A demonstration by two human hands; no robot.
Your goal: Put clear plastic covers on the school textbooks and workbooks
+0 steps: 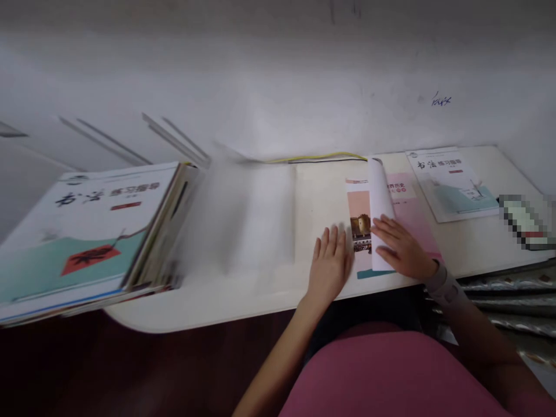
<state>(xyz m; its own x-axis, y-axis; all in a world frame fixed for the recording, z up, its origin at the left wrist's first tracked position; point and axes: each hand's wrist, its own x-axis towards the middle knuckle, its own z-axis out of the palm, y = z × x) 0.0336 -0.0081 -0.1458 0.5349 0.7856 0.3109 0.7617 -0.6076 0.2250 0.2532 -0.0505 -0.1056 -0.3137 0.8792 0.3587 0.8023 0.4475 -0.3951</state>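
A pink history textbook [414, 211] lies on the table in front of me, with a white sheet or flap [382, 191] curled up along its middle. My right hand [399, 246] rests on the lower part of this white flap, fingers stretched out and slightly apart. On the book's left side, a picture of a stone gate building [360, 226] shows. My left hand [330, 263] lies flat with its fingers extended, just beside the book's lower left edge. Whether its fingertips touch the book I cannot tell.
At the left stands a stack of books topped by a calligraphy practice book [87, 214]. A blurred pale sheet [264, 214] lies left of centre on the white table [182, 315]. Another calligraphy book [454, 185] and a pixelated phone-like object [523, 217] are rightward. A yellow cable [321, 156] runs along the wall.
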